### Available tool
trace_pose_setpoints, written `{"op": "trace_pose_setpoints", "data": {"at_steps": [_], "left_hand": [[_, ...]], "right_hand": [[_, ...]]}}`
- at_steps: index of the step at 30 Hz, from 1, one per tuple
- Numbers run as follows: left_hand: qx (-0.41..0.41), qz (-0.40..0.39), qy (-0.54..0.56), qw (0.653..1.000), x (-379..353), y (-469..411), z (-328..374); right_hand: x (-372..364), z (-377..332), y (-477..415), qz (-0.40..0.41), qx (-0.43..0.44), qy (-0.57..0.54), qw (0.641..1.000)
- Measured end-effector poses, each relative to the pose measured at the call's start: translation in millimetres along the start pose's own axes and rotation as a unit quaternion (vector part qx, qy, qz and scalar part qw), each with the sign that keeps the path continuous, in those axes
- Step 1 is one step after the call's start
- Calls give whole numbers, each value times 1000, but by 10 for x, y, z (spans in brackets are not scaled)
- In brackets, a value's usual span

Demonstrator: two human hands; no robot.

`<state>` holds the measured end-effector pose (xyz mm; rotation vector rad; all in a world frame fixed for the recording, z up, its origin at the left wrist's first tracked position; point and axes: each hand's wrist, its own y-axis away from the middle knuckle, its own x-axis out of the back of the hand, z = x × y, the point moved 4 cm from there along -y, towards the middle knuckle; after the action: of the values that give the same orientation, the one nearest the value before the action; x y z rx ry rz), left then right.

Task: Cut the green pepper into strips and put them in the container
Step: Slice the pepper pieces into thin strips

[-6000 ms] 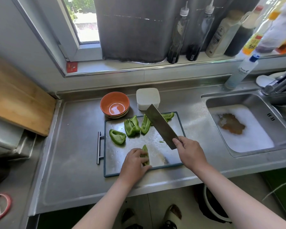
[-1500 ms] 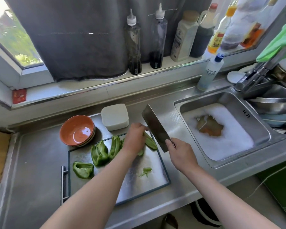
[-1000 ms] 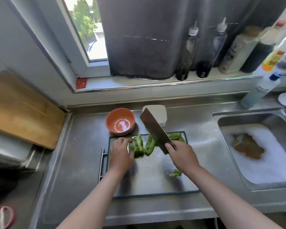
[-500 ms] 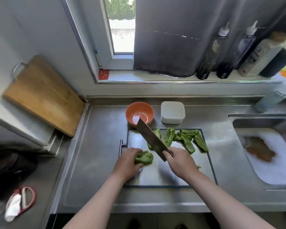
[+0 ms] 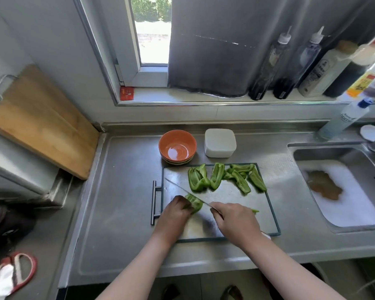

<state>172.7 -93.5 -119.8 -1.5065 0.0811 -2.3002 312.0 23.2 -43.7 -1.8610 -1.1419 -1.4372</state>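
Steel bench [image 5: 128, 191] under window. My left grip [image 5: 175, 211] curls on pepper piece [image 5: 194, 203] on cutting board [image 5: 236, 198]. Right grip [image 5: 236, 221] clenches knife [image 5: 178, 186], blade on that piece. Other pepper pieces [image 5: 225, 178] along board's far edge, container [image 5: 220, 142] behind.

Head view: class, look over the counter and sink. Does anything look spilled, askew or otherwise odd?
The sink right of the cutting board holds white foam with a brown patch in it; what it is cannot be told. The pepper pieces all lie on the board; nothing looks spilled.
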Motion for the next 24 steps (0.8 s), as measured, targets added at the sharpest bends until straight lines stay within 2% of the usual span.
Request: {"op": "trace_pose_setpoints", "data": {"at_steps": [5, 10, 13, 17, 24], "left_hand": [[-14, -5, -13, 1000, -33, -64, 8], [-17, 23, 13, 1000, -17, -110, -7], [6, 1, 23, 1000, -61, -101, -91], [25, -33, 26, 999, -70, -64, -108], [16, -28, 33, 999, -123, -96, -52]], "right_hand": [[-79, -51, 87, 73, 31, 59, 995], [-110, -67, 131, 79, 4, 97, 992], [-131, -86, 153, 87, -5, 82, 993], [-138, -127, 162, 77, -10, 83, 994], [-171, -150, 145, 32, -27, 99, 994]]}}
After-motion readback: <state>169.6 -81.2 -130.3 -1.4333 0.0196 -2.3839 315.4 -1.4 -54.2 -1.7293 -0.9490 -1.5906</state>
